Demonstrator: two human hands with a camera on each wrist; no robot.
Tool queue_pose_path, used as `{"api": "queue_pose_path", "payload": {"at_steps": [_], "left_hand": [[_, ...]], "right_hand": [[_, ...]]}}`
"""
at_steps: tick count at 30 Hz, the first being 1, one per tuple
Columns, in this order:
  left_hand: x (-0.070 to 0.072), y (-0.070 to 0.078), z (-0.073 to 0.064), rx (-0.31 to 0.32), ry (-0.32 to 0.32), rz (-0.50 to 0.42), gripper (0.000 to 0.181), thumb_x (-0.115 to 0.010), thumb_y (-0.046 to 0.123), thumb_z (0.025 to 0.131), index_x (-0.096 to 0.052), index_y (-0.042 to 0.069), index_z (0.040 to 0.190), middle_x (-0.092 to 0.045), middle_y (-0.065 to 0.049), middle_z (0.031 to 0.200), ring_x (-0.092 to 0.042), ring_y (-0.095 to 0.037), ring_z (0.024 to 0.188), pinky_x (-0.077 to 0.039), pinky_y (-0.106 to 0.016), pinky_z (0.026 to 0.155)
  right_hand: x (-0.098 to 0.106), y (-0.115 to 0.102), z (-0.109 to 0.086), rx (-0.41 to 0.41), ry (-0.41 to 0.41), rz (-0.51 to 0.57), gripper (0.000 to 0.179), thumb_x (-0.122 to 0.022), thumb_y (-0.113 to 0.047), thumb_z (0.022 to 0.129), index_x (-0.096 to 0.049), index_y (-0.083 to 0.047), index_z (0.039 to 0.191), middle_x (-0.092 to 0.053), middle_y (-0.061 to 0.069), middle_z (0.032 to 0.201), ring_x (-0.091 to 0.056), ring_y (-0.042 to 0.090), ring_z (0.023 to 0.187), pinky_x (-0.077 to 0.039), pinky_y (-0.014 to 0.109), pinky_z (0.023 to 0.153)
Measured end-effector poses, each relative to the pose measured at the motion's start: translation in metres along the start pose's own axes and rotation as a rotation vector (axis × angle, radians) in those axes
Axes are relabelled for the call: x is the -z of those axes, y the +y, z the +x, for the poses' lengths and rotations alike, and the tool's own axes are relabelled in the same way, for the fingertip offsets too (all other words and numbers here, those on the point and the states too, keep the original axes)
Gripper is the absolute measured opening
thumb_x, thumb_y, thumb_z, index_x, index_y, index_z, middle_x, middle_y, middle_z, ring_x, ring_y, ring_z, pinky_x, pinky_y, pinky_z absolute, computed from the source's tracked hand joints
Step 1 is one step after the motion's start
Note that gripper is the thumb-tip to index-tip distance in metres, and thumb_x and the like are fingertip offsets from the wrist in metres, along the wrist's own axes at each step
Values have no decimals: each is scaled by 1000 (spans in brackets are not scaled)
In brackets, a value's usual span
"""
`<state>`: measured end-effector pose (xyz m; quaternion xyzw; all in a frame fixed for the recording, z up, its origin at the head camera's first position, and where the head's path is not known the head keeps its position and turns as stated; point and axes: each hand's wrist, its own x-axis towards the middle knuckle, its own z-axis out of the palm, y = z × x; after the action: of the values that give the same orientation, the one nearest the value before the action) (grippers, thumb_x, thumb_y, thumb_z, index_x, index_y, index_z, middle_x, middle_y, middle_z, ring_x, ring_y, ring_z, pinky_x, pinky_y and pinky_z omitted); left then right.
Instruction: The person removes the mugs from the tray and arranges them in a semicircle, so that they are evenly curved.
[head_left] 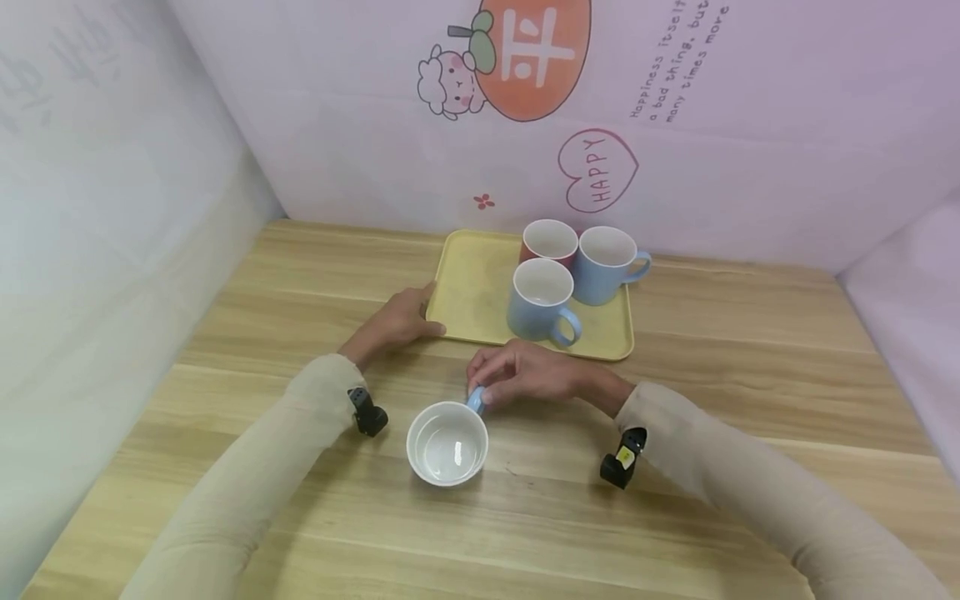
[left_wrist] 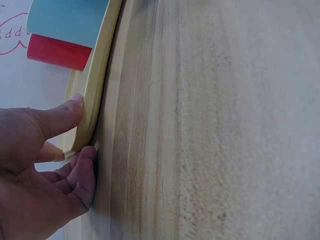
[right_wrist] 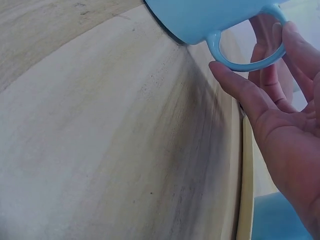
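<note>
My right hand [head_left: 528, 372] holds a light blue mug [head_left: 447, 444] by its handle [right_wrist: 247, 66], with thumb and fingers against the handle's loop. The mug has a white inside, and its opening faces up in the head view. At the near left corner of a yellow tray [head_left: 472, 292], my left hand [head_left: 401, 318] grips the edge. Its thumb [left_wrist: 65, 117] lies on the rim, and its other fingers bend at the tray's side. On the tray stand two more light blue mugs, one in front [head_left: 534, 312] and one behind [head_left: 596, 277], and a red mug [head_left: 528, 248].
A wooden table [head_left: 360, 517] lies under everything. White cloth [head_left: 337, 125] with printed pictures and words hangs behind the tray, and plain cloth [head_left: 135, 208] stands at the left side. Small black cameras sit on the left wrist [head_left: 367, 412] and right wrist [head_left: 624, 458].
</note>
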<state>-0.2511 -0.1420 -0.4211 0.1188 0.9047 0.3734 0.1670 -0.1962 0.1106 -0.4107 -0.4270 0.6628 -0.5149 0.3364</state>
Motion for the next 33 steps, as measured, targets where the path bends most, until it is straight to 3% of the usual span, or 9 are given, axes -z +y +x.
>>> {"api": "queue_pose_path", "payload": {"at_steps": [12, 16, 22, 33], "left_hand": [[4, 0, -2, -26, 4, 22, 87, -76, 13, 88, -23, -2, 156, -58, -27, 133, -59, -31, 101, -43, -43, 103], [3, 0, -1, -27, 8, 19, 87, -76, 13, 88, -24, -1, 157, -56, -27, 136, -59, -32, 107, -41, -43, 105], [-2, 2, 1, -16, -4, 26, 90, -76, 15, 88, -21, -5, 155, -39, -26, 151, -48, -33, 130, -31, -42, 114], [1, 3, -1, 0, -5, 51, 89, -76, 15, 88, -21, -3, 156, -42, -27, 149, -49, -35, 129, -32, -44, 113]], "right_hand": [[-5, 8, 0, -17, 72, 44, 19, -66, -1, 95, -73, 3, 112, -66, 11, 112, -57, 25, 109, -53, 36, 88], [-6, 8, -1, -25, 97, -9, 21, -66, -4, 95, -73, 0, 115, -67, 8, 116, -57, 25, 112, -52, 37, 92], [-8, 9, -8, -88, 142, -62, 23, -69, -8, 94, -74, -5, 116, -67, 3, 119, -59, 21, 112, -52, 35, 88], [-11, 8, -16, -102, 264, 110, 28, -63, -7, 98, -65, 6, 123, -64, 19, 123, -67, 29, 101, -55, 43, 89]]}}
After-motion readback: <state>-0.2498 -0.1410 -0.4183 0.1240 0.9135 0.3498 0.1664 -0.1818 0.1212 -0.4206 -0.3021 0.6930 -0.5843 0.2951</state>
